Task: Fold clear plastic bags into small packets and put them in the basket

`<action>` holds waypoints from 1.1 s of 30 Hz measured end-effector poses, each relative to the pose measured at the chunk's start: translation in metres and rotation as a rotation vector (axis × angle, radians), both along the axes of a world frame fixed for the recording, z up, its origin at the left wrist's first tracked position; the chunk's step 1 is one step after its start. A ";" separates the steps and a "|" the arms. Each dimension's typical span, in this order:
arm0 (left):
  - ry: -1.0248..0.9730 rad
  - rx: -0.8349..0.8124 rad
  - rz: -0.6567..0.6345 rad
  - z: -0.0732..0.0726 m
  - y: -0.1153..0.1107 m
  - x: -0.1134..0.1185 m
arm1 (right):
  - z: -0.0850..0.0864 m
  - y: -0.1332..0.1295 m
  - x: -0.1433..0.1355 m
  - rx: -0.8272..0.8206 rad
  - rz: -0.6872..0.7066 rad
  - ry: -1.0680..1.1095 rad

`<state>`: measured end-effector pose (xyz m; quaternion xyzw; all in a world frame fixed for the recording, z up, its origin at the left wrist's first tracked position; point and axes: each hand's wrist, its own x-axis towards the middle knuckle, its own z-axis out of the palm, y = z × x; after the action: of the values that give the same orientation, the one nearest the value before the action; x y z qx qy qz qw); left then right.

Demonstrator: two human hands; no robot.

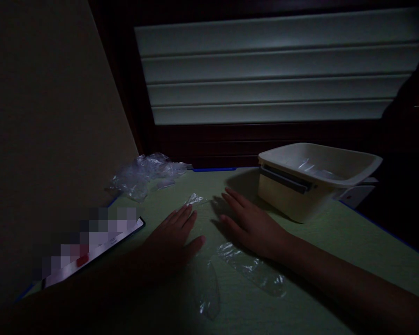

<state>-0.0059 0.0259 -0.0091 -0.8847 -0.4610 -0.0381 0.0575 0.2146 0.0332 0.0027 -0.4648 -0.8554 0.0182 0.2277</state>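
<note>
Bare hands above clear plastic on a pale green tabletop (335, 256), seen in dim light. The left hand (176, 237), just below and left of the middle of the frame, lies palm down with its fingers extended close together and its thumb spread to the right; it grips nothing visible. The right hand (249, 221), to the right of center, points toward the upper left, its fingers outstretched and slightly parted, likewise closed around nothing visible. Whether either palm presses on the surface cannot be told. The clear plastic (253, 270) lies flat between and below the hands at lower center, in two elongated lobes, with a further shiny crumpled portion (194, 199) beyond the left fingertips; whether these parts are joined cannot be told. At center left, a heap of crumpled transparent plastic (146, 174) rests near the wall (52, 116). In the lower left, a phone-like device (104, 244), partly pixelated, lies beside the left forearm. At right, near the right hand, stands a cream-colored bin (282, 193) with a gray strip (282, 179) along its side and some clear film (307, 166) inside. A pale slatted panel (265, 70) in a dark frame fills the upper right.
</note>
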 end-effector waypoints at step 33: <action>-0.160 -0.008 -0.207 -0.001 -0.002 -0.001 | 0.018 -0.025 -0.010 -0.297 0.532 0.080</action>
<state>-0.0073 0.0239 -0.0100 -0.9219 -0.3706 -0.1124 0.0129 0.2043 0.0079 0.0212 -0.2519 -0.9253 0.2204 0.1781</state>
